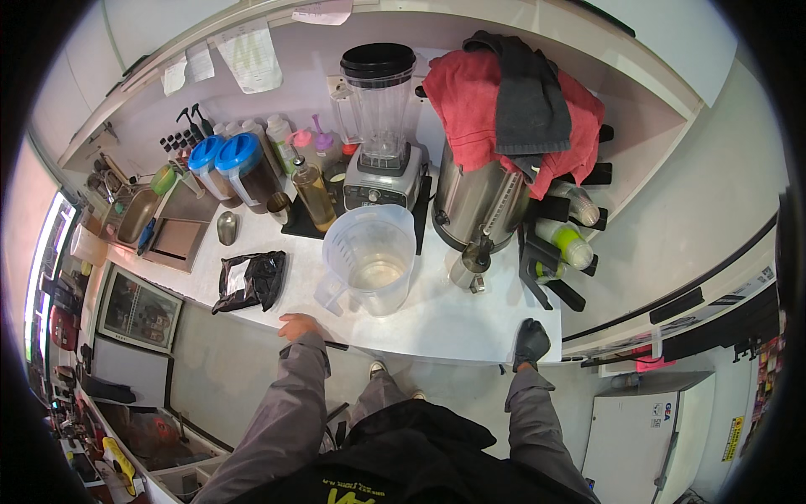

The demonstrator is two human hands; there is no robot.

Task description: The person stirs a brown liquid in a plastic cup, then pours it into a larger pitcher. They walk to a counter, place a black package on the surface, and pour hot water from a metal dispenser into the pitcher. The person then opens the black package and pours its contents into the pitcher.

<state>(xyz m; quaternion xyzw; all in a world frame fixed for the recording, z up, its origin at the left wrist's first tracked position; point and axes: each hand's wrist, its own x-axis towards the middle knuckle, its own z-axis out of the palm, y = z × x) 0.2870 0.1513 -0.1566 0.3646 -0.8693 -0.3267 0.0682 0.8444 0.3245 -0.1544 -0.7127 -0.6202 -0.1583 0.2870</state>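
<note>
My bare left hand [299,326] rests at the front edge of the white counter [441,334], fingers loosely bent and holding nothing. At the counter's right front corner, my right hand [532,343] wears a black glove and leans on the surface, curled closed with nothing visible in it. Between them, farther in, stands a translucent plastic measuring pitcher [371,258], its handle towards my left hand; whether liquid lies at its bottom is unclear. A crumpled black pouch [252,280] with a white label lies beyond my left hand. Neither hand touches pitcher or pouch.
Behind the pitcher stands a blender [381,126]. A steel dispenser [472,195] with a tap, draped in red and grey towels [516,107], stands right, beside a cup rack [554,252]. Leftward are a syrup bottle [313,192], blue-lidded jugs [242,164], a metal scoop [227,228] and a sink [135,214].
</note>
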